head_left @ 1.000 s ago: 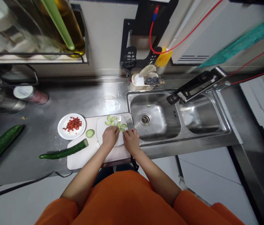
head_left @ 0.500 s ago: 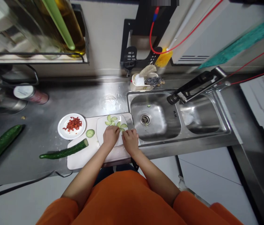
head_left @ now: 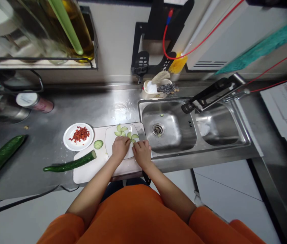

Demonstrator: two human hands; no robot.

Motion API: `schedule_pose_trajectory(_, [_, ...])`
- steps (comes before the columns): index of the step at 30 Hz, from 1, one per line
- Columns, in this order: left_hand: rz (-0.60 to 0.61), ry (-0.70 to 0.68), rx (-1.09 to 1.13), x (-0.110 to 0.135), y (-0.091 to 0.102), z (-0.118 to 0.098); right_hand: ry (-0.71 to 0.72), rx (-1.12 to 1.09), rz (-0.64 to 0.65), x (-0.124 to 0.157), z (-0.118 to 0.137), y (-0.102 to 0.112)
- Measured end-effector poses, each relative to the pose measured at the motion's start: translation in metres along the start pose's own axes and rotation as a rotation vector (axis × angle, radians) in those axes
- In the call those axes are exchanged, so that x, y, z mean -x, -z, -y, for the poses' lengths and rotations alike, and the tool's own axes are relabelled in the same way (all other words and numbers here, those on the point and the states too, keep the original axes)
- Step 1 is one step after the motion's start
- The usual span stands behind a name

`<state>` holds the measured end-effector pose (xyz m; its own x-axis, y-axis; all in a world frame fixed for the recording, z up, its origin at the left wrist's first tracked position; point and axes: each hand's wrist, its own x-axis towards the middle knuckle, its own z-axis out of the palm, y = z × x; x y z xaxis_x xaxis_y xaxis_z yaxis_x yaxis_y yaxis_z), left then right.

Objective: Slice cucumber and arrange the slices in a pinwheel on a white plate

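A white, square-cornered plate lies on the pale cutting board. Thin half-round cucumber slices are laid on it in curved petal shapes. My left hand is over the plate's middle, fingers pinched at a cucumber slice. Close beside it, my right hand has its fingers bent down onto the same small group of slices; its fingertips are partly hidden. Under and beyond my right hand lies a knife, its black handle toward me. A cut cucumber and a cucumber piece rest to the left.
Left of the board is a white dish of chopped red bits. A whole cucumber lies at far left, below a pink-labelled can. To the right are a double steel sink, a black faucet and a scrubber holder.
Hardly anything differs. Both hands stay at the same slices on the plate, and the view has shifted very slightly.
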<state>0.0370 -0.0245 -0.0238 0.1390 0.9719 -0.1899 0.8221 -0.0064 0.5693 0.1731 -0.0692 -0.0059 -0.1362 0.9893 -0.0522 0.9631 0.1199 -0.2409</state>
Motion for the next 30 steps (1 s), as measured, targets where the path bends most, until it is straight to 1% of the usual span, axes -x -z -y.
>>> schedule_pose_trajectory(4, [-0.039, -0.034, 0.032, 0.006, 0.008, 0.001, -0.004, -0.024, -0.026, 0.005, -0.003, 0.004])
schedule_pose_trajectory(6, [-0.093, -0.045, 0.039, 0.013, 0.018, 0.006, -0.005, -0.038, -0.034, 0.01, -0.005, 0.006])
schedule_pose_trajectory(8, [-0.15, -0.031, 0.028, 0.021, 0.033, 0.015, -0.003, -0.053, -0.032, 0.016, -0.007, 0.009])
schedule_pose_trajectory(10, [-0.188, 0.025, -0.016, 0.029, 0.051, 0.028, 0.016, -0.069, -0.022, 0.021, -0.006, 0.011])
schedule_pose_trajectory(13, [-0.214, 0.186, -0.164, 0.041, 0.077, 0.053, 0.064, -0.092, 0.005, 0.029, -0.002, 0.012])
schedule_pose_trajectory(15, [-0.193, 0.275, -0.267, 0.046, 0.09, 0.068, 0.09, -0.108, 0.02, 0.033, 0.002, 0.011])
schedule_pose_trajectory(17, [-0.149, 0.326, -0.351, 0.05, 0.098, 0.079, 0.111, -0.12, 0.024, 0.035, 0.007, 0.009])
schedule_pose_trajectory(19, [-0.098, 0.35, -0.416, 0.052, 0.101, 0.086, 0.133, -0.126, 0.025, 0.037, 0.012, 0.006])
schedule_pose_trajectory(21, [-0.06, 0.366, -0.457, 0.052, 0.1, 0.087, 0.149, -0.13, 0.032, 0.038, 0.016, 0.005])
schedule_pose_trajectory(27, [-0.058, 0.402, -0.447, 0.053, 0.094, 0.075, 0.167, -0.14, 0.05, 0.041, 0.022, 0.004])
schedule_pose_trajectory(30, [-0.022, 0.404, -0.462, 0.052, 0.09, 0.07, 0.162, -0.133, 0.065, 0.042, 0.023, 0.005])
